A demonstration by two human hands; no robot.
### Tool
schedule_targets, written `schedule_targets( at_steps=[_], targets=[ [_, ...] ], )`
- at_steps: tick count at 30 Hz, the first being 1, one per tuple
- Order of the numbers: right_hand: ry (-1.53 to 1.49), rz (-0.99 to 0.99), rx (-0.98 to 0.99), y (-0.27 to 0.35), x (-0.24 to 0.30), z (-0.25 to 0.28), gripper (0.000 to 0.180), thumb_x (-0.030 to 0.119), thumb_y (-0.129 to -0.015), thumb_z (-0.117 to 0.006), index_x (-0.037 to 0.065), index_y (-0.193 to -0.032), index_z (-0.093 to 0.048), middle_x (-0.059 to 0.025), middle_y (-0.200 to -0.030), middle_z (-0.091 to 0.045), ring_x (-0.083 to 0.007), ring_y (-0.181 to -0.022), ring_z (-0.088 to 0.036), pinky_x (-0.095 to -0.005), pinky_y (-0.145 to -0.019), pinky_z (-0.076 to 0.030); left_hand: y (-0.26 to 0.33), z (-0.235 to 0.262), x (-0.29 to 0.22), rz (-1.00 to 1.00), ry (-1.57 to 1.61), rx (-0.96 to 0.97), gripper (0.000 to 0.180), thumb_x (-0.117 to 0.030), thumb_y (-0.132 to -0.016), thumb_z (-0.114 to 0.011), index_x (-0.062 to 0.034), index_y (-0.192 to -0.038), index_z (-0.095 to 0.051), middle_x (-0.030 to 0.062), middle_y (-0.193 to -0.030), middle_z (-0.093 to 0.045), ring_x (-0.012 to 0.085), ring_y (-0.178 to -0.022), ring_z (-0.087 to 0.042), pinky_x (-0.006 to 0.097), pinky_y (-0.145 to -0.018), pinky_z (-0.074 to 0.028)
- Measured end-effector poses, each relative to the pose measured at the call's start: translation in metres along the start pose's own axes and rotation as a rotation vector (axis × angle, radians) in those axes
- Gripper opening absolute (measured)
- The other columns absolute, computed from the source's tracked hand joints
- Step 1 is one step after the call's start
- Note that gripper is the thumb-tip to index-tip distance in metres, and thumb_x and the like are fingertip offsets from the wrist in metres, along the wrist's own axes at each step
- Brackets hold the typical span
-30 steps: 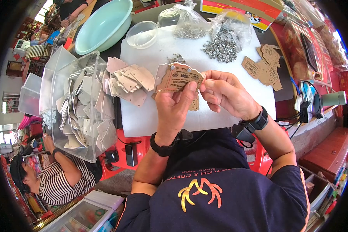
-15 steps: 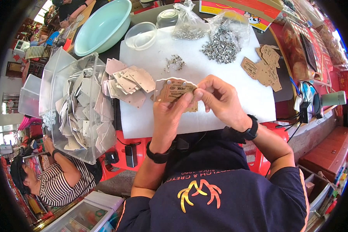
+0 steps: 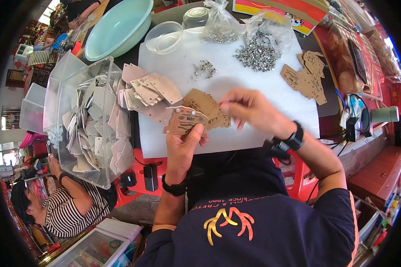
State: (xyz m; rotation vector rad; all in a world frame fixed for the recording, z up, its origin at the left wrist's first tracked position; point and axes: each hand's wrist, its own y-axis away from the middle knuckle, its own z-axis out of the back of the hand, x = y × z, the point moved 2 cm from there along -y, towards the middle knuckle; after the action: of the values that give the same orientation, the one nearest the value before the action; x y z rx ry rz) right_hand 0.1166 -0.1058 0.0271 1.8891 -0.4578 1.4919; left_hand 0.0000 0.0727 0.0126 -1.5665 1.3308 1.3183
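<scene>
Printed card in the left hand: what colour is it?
The printed card is brown with dark markings; best in the head view.

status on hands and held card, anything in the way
Left hand gripping printed card. Right hand by brown card pile, contact unclear. Held card partly hides pile.

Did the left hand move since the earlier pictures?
Yes. Against the white sheet, the left hand has moved to the left and toward the sheet's near edge.

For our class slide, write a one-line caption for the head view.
Left hand holds a printed card; right hand beside brown cards; silvery bits lie beyond on white mat.
</scene>
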Motion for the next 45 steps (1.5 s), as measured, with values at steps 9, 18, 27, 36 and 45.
schedule_targets(
  at_steps=[9,18,27,36,45],
  targets=[
    [0.585,-0.052,-0.195,-0.017,0.032,0.094,0.019,0.017,-0.092,-0.062,0.001,-0.101,-0.065,0.0004,-0.076,-0.059,-0.0064,-0.063,-0.056,-0.0225,-0.054,-0.050,-0.002,0.018,-0.008,-0.040,0.016,-0.008,0.019,-0.008,-0.094,-0.059,-0.0022,-0.110,-0.053,0.0059,-0.081,-0.062,0.0129,-0.065,-0.060,0.026,-0.056,-0.047],
    [0.774,0.095,-0.121,-0.052,0.048,0.058,0.016,0.014,-0.091,-0.062,-0.002,-0.094,-0.064,-0.0036,-0.071,-0.060,-0.0085,-0.058,-0.056,-0.0259,-0.052,-0.048,-0.004,0.004,-0.009,0.001,-0.003,0.066,0.029,-0.005,-0.092,-0.058,-0.0028,-0.118,-0.047,0.0065,-0.089,-0.062,0.0147,-0.068,-0.059,0.028,-0.057,-0.046],
    [1.098,0.540,-0.145,-0.087,0.025,0.028,0.012,0.011,-0.086,-0.065,0.007,-0.096,-0.070,-0.0091,-0.094,-0.065,-0.0285,-0.079,-0.066,-0.0377,-0.071,-0.052,-0.008,-0.003,0.000,0.041,0.008,0.170,0.026,-0.005,-0.092,-0.061,-0.0005,-0.115,-0.051,0.0046,-0.081,-0.061,0.0101,-0.068,-0.059,0.024,-0.059,-0.048],
    [1.317,0.681,-0.120,-0.088,0.027,0.021,0.008,0.014,-0.084,-0.067,0.011,-0.091,-0.069,-0.0088,-0.091,-0.061,-0.0303,-0.074,-0.064,-0.0408,-0.065,-0.051,-0.010,-0.003,-0.002,0.033,0.024,0.153,0.027,-0.001,-0.091,-0.058,-0.0014,-0.117,-0.050,0.0044,-0.081,-0.061,0.0093,-0.068,-0.058,0.023,-0.058,-0.047],
    [1.330,0.764,-0.065,-0.097,0.025,0.022,0.011,0.015,-0.085,-0.060,0.005,-0.085,-0.061,-0.0118,-0.089,-0.058,-0.0315,-0.075,-0.063,-0.0433,-0.064,-0.051,-0.011,-0.004,-0.004,0.015,-0.038,0.162,0.023,-0.005,-0.092,-0.058,-0.0006,-0.113,-0.050,0.0066,-0.083,-0.062,0.0140,-0.069,-0.060,0.027,-0.058,-0.048]
  ],
)
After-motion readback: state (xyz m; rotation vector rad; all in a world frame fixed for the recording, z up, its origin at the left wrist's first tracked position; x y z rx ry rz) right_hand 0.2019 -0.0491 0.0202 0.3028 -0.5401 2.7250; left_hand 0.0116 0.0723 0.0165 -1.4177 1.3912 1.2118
